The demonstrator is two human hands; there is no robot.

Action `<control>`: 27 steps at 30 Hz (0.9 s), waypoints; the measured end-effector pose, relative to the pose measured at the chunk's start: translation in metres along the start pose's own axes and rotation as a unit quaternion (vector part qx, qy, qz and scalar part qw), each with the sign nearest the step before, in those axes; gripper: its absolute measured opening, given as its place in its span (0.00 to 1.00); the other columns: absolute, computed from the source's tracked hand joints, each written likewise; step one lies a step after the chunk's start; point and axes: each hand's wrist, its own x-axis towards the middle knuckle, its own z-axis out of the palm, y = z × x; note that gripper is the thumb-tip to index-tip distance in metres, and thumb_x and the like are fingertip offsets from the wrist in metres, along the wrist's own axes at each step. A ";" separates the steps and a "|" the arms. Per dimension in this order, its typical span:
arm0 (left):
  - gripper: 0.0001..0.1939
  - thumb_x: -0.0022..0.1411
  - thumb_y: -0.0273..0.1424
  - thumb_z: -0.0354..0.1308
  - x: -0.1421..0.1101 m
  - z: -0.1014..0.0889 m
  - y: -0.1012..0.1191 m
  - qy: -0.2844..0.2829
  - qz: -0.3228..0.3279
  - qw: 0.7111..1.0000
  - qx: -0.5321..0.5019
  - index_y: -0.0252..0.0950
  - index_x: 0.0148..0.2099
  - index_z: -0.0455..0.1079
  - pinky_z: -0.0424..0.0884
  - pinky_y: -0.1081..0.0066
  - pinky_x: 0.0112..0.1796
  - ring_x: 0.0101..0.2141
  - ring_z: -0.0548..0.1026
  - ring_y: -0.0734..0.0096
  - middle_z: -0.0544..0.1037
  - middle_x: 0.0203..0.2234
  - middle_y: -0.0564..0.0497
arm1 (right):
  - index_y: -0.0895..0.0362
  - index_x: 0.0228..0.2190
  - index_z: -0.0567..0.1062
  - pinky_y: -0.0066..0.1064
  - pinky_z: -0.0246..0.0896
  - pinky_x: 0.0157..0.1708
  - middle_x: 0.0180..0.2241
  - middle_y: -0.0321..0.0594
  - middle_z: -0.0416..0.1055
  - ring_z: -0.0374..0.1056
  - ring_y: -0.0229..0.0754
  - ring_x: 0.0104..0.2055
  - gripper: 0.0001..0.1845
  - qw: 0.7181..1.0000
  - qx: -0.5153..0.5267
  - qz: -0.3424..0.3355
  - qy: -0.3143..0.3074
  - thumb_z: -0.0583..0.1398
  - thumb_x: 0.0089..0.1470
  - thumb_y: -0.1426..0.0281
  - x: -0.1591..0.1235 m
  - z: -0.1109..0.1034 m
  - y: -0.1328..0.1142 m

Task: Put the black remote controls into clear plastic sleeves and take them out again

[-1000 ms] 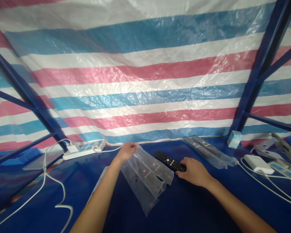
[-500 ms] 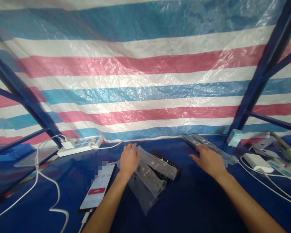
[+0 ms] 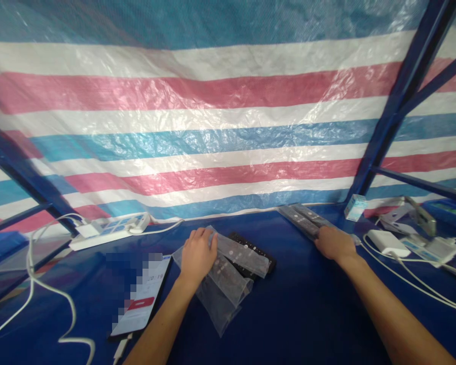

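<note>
1. At a blue table (image 3: pixel 296 314), a worker's right hand (image 3: pixel 335 243) closes on the near end of two bagged remotes (image 3: pixel 298 221) lying side by side. Half a second earlier its fingers were spread; now the grip is narrow.

2. The left hand (image 3: pixel 198 253) stays palm down over the upper end of the clear sleeves (image 3: pixel 228 278). A second ago it pinched them there; from where I stand, I cannot tell whether its fingers grip now.

3. The black remote (image 3: pixel 272 262), held by the right hand a second ago, lies on the table, partly beneath the clear sleeves, its keys showing along the far edge.

4. A phone (image 3: pixel 146 306), mostly hidden behind the left arm in the first frame, now shows left of that arm, a cable (image 3: pixel 120 350) at its near end.

5. Behind, a power strip (image 3: pixel 112 232) sits near the striped sheeting (image 3: pixel 213 142). A small box (image 3: pixel 355 208) stands beyond the right hand, and a white adapter (image 3: pixel 388 243) lies right of it.
</note>
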 end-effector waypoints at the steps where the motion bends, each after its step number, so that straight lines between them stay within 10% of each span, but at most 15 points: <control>1: 0.15 0.67 0.33 0.46 0.000 0.000 0.000 0.002 0.003 1.000 -0.001 0.35 0.42 0.73 0.69 0.64 0.44 0.42 0.72 0.59 0.76 0.39 0.46 | 0.64 0.34 0.79 0.41 0.65 0.33 0.37 0.62 0.76 0.74 0.58 0.39 0.14 1.000 -0.003 -0.012 -0.013 0.54 0.52 0.75 -0.002 -0.002 -0.004; 9: 0.13 0.66 0.33 0.47 0.010 -0.011 0.014 0.001 0.024 0.997 -0.067 0.36 0.41 0.73 0.68 0.66 0.47 0.44 0.72 0.61 0.77 0.39 0.47 | 0.58 0.30 0.77 0.30 0.57 0.33 0.33 0.47 0.77 0.73 0.47 0.37 0.14 0.982 0.017 -0.183 -0.047 0.51 0.56 0.72 -0.022 -0.001 -0.038; 14: 0.13 0.65 0.34 0.48 0.040 -0.008 0.043 -0.103 0.040 0.987 -0.115 0.37 0.41 0.74 0.68 0.67 0.45 0.43 0.74 0.62 0.78 0.40 0.47 | 0.56 0.23 0.73 0.27 0.51 0.28 0.27 0.39 0.74 0.69 0.39 0.30 0.12 0.948 0.095 -0.298 -0.062 0.53 0.53 0.73 -0.025 0.002 -0.037; 20: 0.17 0.63 0.33 0.51 0.087 0.032 0.068 -0.217 0.039 0.968 -0.118 0.30 0.50 0.72 0.66 0.68 0.49 0.49 0.72 0.57 0.76 0.48 0.40 | 0.56 0.23 0.73 0.28 0.50 0.27 0.27 0.40 0.73 0.69 0.41 0.29 0.17 0.955 0.125 -0.265 -0.033 0.54 0.56 0.60 -0.022 0.000 -0.032; 27: 0.12 0.61 0.32 0.54 0.114 0.066 0.075 -0.254 0.016 0.958 -0.132 0.35 0.37 0.78 0.70 0.74 0.40 0.40 0.78 0.63 0.81 0.36 0.47 | 0.55 0.27 0.74 0.29 0.50 0.27 0.30 0.41 0.75 0.70 0.42 0.33 0.19 0.975 0.098 -0.200 0.012 0.50 0.61 0.60 -0.022 -0.010 -0.031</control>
